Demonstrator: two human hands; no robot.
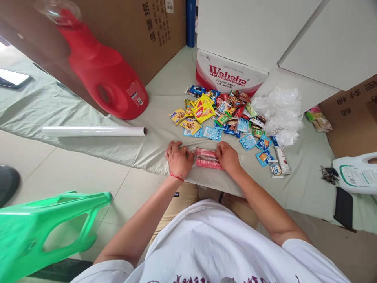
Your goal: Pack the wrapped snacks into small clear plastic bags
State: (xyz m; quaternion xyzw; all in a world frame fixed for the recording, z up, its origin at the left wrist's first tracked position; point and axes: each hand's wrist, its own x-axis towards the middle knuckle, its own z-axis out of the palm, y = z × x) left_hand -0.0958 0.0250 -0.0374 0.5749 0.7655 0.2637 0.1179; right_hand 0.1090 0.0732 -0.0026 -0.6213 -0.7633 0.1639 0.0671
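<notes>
Two pink-and-red bars (209,162) lie side by side under clear plastic film, close to the front edge of the cloth-covered table. At their left end, my left hand (179,160), with a red string on the wrist, has its fingers curled down on the film. My right hand (229,158) is closed at the right end, gripping the wrap; its fingertips partly cover the bars. Just beyond my hands is a heap of small packaged snacks, among them yellow packets (203,111), light blue sachets (212,133) and a white wrapped bar (283,160).
A roll of film (97,131) and a red jug (100,67) are on the left. Crumpled clear plastic (281,114) lies beside the snacks, before white boxes (232,74). Rightward are keys (329,174), a white bottle (357,173) and a black phone-like slab (343,207). A green stool (53,228) stands left.
</notes>
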